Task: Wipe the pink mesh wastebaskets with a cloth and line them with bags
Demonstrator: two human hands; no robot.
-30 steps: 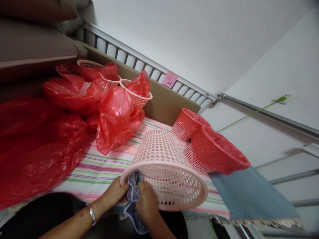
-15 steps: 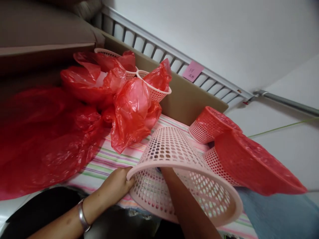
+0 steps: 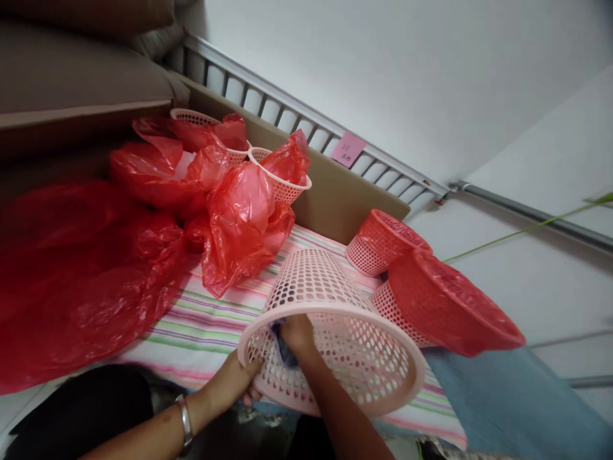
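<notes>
A pink perforated plastic basket (image 3: 316,276) lies tilted on a striped cloth, its wide mouth facing me. My left hand (image 3: 239,378) grips the rim at its left edge, thumb inside and fingers below. Inside the basket, my right hand (image 3: 297,335) is closed on a dark bluish cloth (image 3: 284,348), pressed near the left inner wall. Part of that cloth is hidden by my hand and the basket's wall.
Red plastic bags (image 3: 239,211) are heaped at the left, beside upright pink baskets (image 3: 282,188). To the right, more baskets (image 3: 368,252) wear red bag liners (image 3: 450,306). Behind stands a railing with a pink note (image 3: 348,149). The striped cloth (image 3: 205,319) covers the surface.
My right hand has drawn back toward the basket's mouth, so the cloth in it now shows. The left hand has shifted slightly down along the rim, and the view has turned a little.
</notes>
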